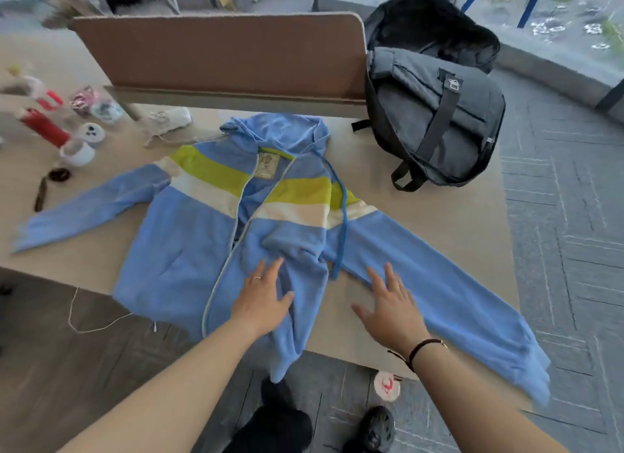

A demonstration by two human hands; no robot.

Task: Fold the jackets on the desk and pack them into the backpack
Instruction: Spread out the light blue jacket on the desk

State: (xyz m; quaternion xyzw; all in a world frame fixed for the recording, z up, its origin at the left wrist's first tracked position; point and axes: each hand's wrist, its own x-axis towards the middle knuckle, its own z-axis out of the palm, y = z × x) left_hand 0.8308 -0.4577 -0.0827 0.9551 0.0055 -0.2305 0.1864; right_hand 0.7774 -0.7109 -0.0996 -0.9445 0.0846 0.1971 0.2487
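Beige desk (422,236) sitting centre frame, brown divider panel (219,50) standing along its far edge. Grey herringbone carpet (567,216) running down the right, dark wood-look floor (67,334) showing lower left. Daylight coming through windows (574,10) upper right.

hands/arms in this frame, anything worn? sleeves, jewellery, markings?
No sleeves show: both forearms are bare to the frame edge. Left hand wears a thin pale ring on one finger. Right hand has no ring in view; its wrist carries a thin dark cord bracelet with a small gold-coloured piece.
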